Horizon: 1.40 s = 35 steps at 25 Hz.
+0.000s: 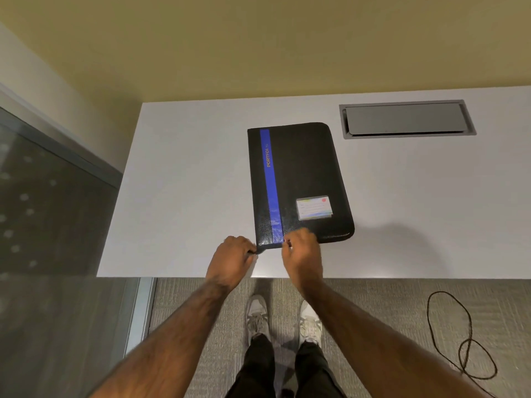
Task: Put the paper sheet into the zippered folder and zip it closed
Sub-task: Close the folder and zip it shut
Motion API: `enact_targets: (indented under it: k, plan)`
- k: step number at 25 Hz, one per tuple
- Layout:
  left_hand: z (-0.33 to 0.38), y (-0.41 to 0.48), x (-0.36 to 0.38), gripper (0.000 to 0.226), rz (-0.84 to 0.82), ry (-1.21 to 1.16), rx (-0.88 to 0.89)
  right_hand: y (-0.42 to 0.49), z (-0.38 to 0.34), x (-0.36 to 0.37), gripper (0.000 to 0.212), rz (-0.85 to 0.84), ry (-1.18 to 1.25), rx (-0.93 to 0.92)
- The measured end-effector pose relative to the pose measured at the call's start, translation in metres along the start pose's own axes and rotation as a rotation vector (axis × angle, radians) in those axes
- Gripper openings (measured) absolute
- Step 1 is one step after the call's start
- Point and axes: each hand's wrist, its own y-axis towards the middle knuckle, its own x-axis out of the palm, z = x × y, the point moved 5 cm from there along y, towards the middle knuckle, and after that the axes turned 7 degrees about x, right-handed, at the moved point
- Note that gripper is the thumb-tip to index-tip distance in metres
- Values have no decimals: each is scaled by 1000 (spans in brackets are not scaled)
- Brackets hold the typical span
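Note:
A black zippered folder (pixel 304 173) with a blue stripe and a small name card lies flat and closed on the white table (pixel 178 179). My left hand (pixel 231 261) pinches the folder's near left corner. My right hand (pixel 301 252) is closed at the near edge just right of the blue stripe, fingers pinched on something small there, likely the zipper pull. No paper sheet is visible.
A grey cable hatch (pixel 405 119) is set into the table at the back right. A glass partition (pixel 51 214) stands to the left. A black cable (pixel 459 337) loops on the carpet at the right, and my shoes (pixel 284 320) are below the table's edge.

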Motion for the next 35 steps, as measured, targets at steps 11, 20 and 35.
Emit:
enact_targets:
  k: [11,20,35]
  plan:
    - [-14,4,14,14,-68,-289,-154,-21,-40,45,18,-474,-46,281]
    - [-22,6,10,18,-97,-386,-171,-22,-39,45,18,-449,-19,375]
    - [-13,4,-6,14,-75,-108,-69,-13,-9,26,21,-227,-156,245]
